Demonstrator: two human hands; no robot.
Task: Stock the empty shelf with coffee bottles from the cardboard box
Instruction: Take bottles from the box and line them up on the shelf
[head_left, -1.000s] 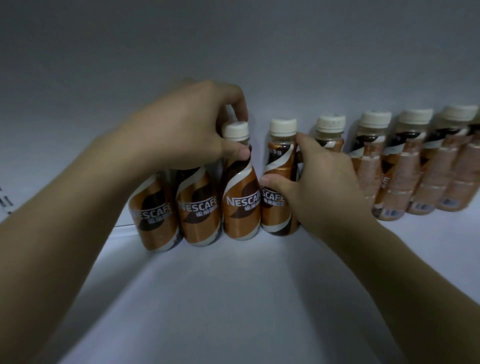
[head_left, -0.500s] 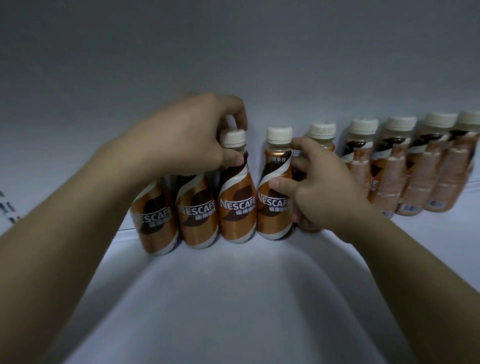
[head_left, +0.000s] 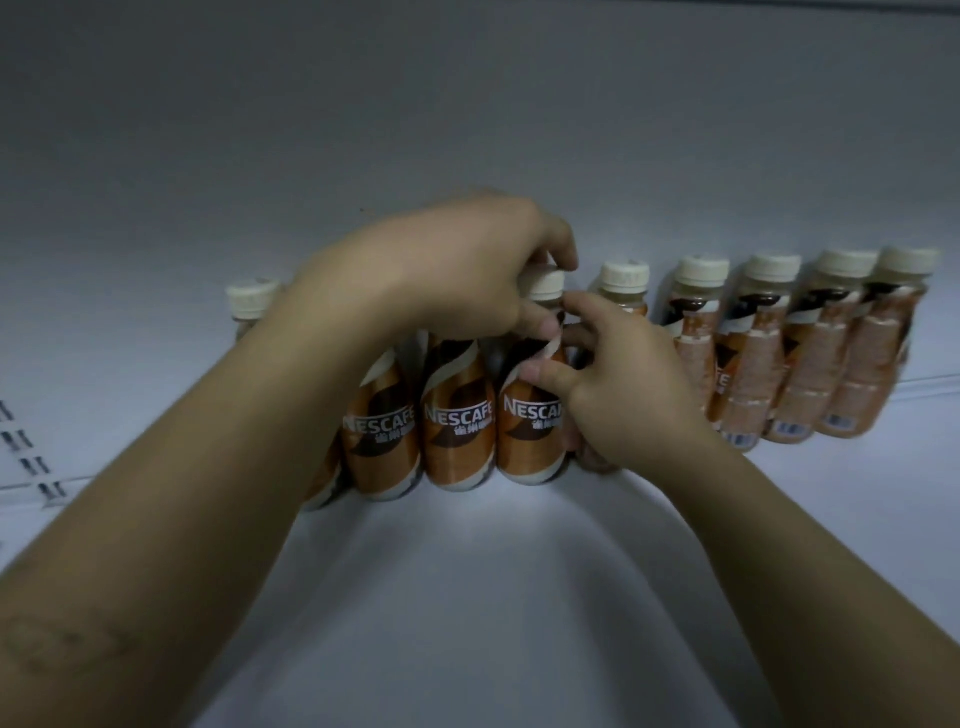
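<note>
While both hands (head_left: 441, 275) pinch it, one bottle (head_left: 530, 421) stands upright.

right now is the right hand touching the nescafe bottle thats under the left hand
Touching. The head view shows the right hand with its thumb pressed on the label of the bottle, while the left hand grips its cap.
</note>
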